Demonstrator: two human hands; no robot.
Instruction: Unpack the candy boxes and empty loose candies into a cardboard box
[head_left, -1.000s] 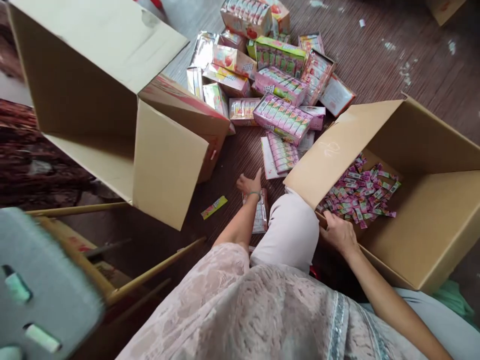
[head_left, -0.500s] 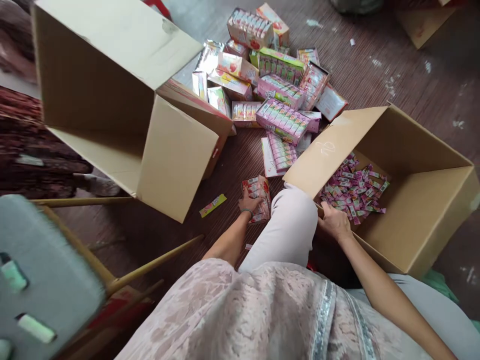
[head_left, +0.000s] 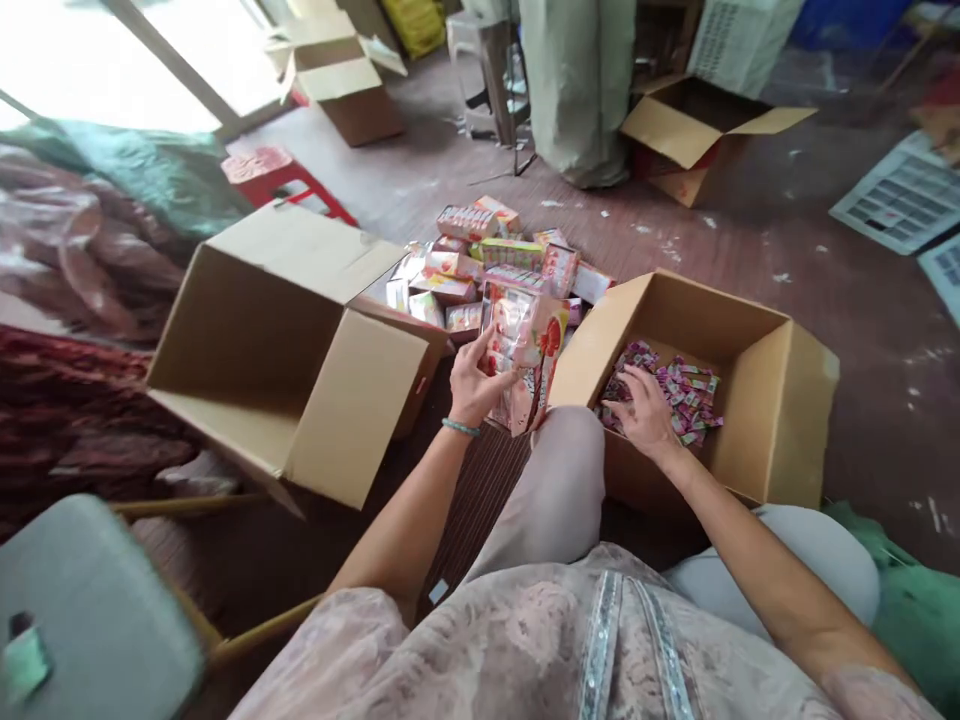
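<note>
My left hand (head_left: 477, 385) grips a pink box of small wrapped packs (head_left: 529, 345), raised off the floor and tilted, with a red fruit picture on its side. My right hand (head_left: 646, 412) hovers over the near left edge of an open cardboard box (head_left: 780, 410), its fingers spread and holding nothing that I can see. Many small pink and purple wrapped sticks (head_left: 686, 395) lie loose in that box. Beyond my left hand, a heap of similar display boxes (head_left: 457, 265) in pink, green and yellow rests on the floor, partly hidden behind the raised one.
An empty cardboard box (head_left: 360, 410) lies on its side at left. A padded chair (head_left: 97, 610) stands at lower left, a red stool (head_left: 262, 170) behind. Farther off are more open cartons (head_left: 337, 85), a tall grey-green sack (head_left: 581, 90) and white crates (head_left: 900, 195).
My left hand has lifted the pink box from the floor. My right hand has let go of the carton's edge and opened above it. The view has tipped up toward the room.
</note>
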